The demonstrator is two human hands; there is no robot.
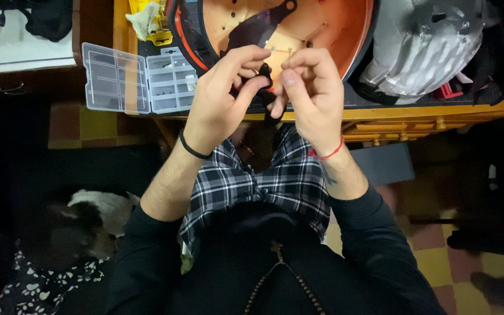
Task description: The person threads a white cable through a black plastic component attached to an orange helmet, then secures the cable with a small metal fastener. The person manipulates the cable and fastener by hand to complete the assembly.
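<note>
My left hand (224,96) and my right hand (313,93) are raised together in front of my chest, at the edge of a wooden workbench (433,112). Both pinch a small black part (265,79) between thumbs and fingertips; most of it is hidden by my fingers. A black band circles my left wrist, a red string my right. Just beyond my hands lies a large round orange shell (333,26) with a dark curved piece (258,26) inside it.
An open clear plastic organiser box (138,79) with small compartments sits on the bench at the left. A white and grey shell (427,46) lies at the right. A black and white animal (83,224) rests on the floor at my left. Checkered floor tiles (438,256) show at the right.
</note>
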